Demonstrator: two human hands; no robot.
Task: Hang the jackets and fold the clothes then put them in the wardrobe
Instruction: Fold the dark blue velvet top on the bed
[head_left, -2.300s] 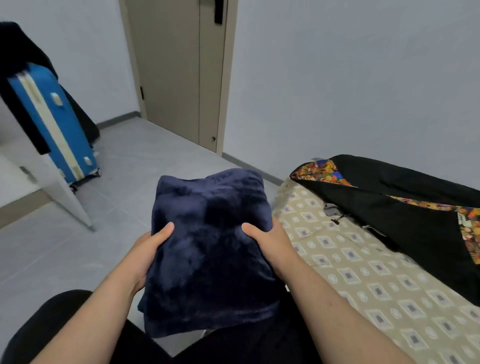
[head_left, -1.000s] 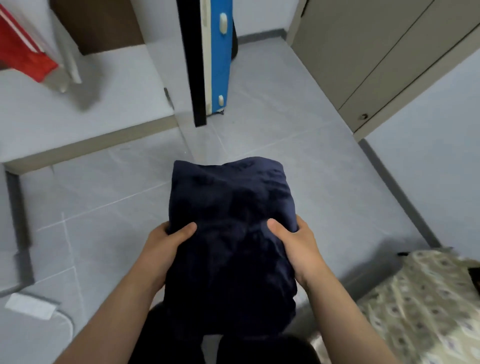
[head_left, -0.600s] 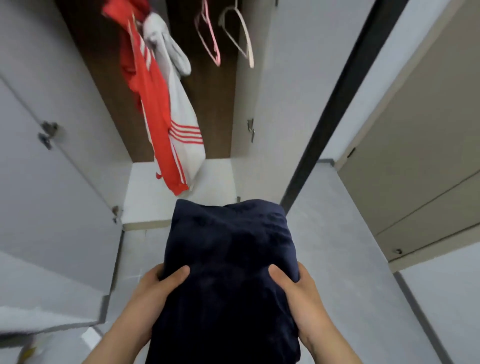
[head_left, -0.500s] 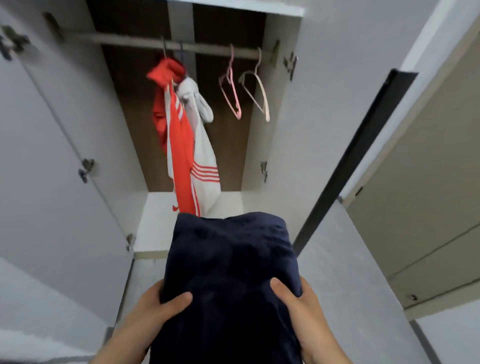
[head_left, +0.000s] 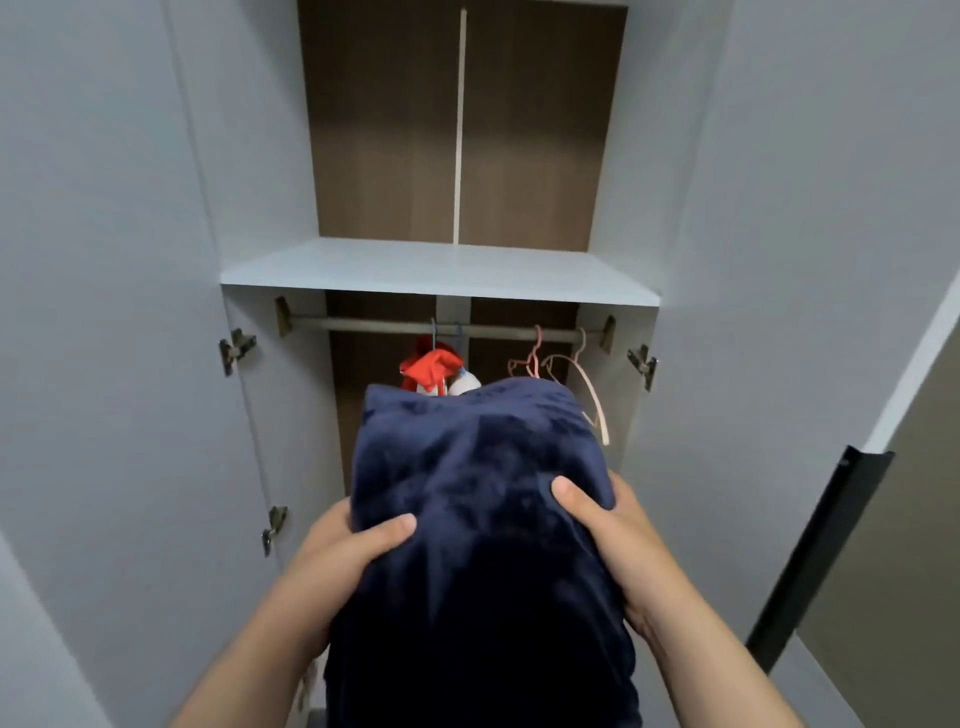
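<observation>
A folded navy blue fleece garment (head_left: 478, 519) is held up in front of the open wardrobe. My left hand (head_left: 343, 551) grips its left edge with the thumb on top. My right hand (head_left: 613, 530) grips its right edge the same way. The garment's far end is below the white upper shelf (head_left: 441, 270). Behind it, a red and white jacket (head_left: 434, 371) hangs on the rail (head_left: 363, 326), mostly hidden by the garment.
Two pink hangers (head_left: 561, 364) hang on the rail's right part with nothing on them. Both wardrobe doors stand open, the left door (head_left: 104, 312) and the right door (head_left: 779, 260). A black edge strip (head_left: 815, 551) runs down at the right.
I have turned from the bed to the wardrobe and looked up. The garment has risen from wardrobe-floor level to just under the upper shelf. Both hands keep the same hold.
</observation>
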